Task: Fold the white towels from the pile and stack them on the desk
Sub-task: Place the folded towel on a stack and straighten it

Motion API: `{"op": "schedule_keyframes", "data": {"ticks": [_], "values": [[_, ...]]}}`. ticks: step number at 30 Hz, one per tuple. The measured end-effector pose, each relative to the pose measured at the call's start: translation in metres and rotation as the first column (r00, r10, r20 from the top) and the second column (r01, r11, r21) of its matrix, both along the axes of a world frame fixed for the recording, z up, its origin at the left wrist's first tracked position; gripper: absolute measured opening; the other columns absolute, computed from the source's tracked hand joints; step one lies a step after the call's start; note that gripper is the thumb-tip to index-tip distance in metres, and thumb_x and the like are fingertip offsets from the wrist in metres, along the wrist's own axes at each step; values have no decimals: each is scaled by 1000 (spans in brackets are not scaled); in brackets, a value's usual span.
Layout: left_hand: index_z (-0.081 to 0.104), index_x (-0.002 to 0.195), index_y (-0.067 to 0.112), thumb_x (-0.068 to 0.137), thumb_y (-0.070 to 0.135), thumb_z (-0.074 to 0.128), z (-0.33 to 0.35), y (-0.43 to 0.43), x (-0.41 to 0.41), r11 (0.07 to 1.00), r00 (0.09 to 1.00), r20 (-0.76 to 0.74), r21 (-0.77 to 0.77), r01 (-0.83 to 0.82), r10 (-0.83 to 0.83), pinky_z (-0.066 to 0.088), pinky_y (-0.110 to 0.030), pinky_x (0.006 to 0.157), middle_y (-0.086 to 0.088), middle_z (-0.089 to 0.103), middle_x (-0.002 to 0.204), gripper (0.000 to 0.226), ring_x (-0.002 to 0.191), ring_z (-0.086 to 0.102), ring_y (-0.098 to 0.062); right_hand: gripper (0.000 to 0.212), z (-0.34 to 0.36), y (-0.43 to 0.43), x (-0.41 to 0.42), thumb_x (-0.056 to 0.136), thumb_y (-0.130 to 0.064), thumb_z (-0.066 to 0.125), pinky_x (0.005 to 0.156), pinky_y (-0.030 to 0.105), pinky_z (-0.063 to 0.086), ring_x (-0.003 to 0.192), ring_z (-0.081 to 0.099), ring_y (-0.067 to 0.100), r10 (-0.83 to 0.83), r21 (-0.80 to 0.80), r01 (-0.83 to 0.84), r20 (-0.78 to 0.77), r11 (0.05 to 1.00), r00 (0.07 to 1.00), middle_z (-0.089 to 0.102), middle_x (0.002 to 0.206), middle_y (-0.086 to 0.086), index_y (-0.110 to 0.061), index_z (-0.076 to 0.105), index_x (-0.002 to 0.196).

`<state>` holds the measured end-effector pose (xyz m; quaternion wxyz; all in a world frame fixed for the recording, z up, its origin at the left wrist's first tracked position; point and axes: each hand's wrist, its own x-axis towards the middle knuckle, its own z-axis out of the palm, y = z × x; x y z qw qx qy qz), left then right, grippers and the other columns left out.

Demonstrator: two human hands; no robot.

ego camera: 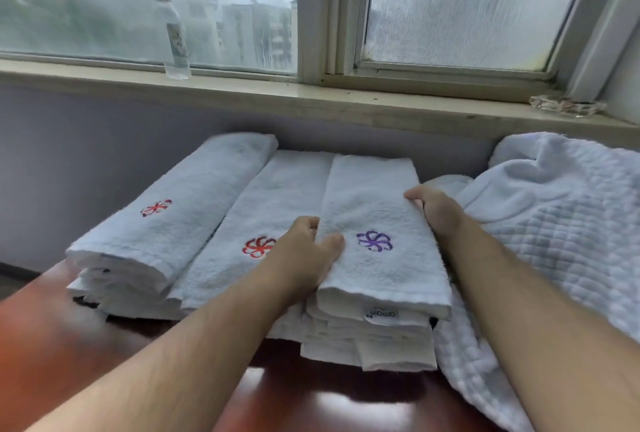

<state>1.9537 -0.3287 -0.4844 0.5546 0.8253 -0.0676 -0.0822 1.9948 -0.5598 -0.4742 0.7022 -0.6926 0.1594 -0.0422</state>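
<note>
Both hands clasp the folded purple-flower towel [377, 241] at centre frame, left hand [304, 255] and right hand [434, 210] each with its grip pinching a long edge, likely squaring it atop the stack on the worktop [311, 400]; the unfolded pile [561, 210] waits right.

- Folded towel stacks on desk [311, 404]: 3, side by side – left stack [180, 210], mid stack [277, 196], right stack [377, 223]
- Embroidered flower logos: 3 – 2 red, 1 purple [374, 241]
- Unfolded white pile [554, 223]: 1, at right
- Hands: 2 – left hand [304, 255], right hand [434, 208]
- Water bottle [173, 33] on sill: 1
- Glass ashtray [568, 105] on sill: 1
</note>
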Motion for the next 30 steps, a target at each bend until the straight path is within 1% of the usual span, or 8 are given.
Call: {"op": "schedule_keyframes", "data": {"ticks": [2,6,10,13,19,23,25,30], "values": [[38,148,23,95,40,65,5,4,-9,986,991,134,161,-42,21,43,-30,100,4,60,127,62,115,59,-18,12,2,3,-14,89,-14,56,63,31,55,77,69,23,-87,-209,95,44,973,995,70,88,5,-8,66,93],[35,151,34,95,51,57,13,12,-24,877,858,480,474,-81,-180,29,-34,112,7,42,150,63,140,32,-16,40,0,15,-60,90,-16,57,77,19,44,102,60,8,-57,-442,159,235,883,970,63,110,-12,-24,59,129],[3,159,40,93,74,10,-16,11,-33,639,853,301,767,50,-427,-1,-39,124,14,-3,168,74,154,-2,-9,47,-41,33,-106,101,-35,47,110,9,17,142,29,-5,176,-641,-1,209,767,962,38,150,-19,-29,48,148],[-8,158,42,80,80,-12,-36,13,-35,666,860,336,746,7,-385,-9,-37,123,20,-10,166,87,152,-9,-3,50,-67,37,-115,107,-39,34,102,-5,-1,138,3,-26,221,-679,-30,196,734,956,14,160,-27,-35,29,157],[-1,159,38,87,74,-5,-27,5,-39,577,898,297,814,-60,-326,-8,-49,122,17,-2,168,80,154,-2,-9,53,-46,38,-107,108,-35,31,124,24,4,152,7,1,209,-652,-111,75,750,975,12,169,-7,-25,24,160],[4,161,33,96,70,5,-16,13,-63,547,931,225,836,-33,-288,-4,-52,123,12,0,169,75,155,-5,-14,41,-23,46,-141,100,-47,27,109,48,38,128,51,22,117,-802,-66,5,594,993,57,137,-7,-31,59,120],[12,160,34,96,71,12,-13,27,-78,555,919,238,831,-25,-315,1,-49,123,10,8,169,74,155,2,-15,34,-19,38,-170,96,-47,35,86,40,47,95,58,17,60,-778,50,112,626,992,65,97,-9,-26,60,87],[39,152,36,101,54,39,-5,30,-124,731,810,472,678,-81,-348,17,-36,121,13,37,158,54,147,24,-12,11,-23,6,-247,96,-30,59,70,7,38,91,60,-5,-136,-542,262,261,798,956,68,94,-19,-34,70,96]]}}
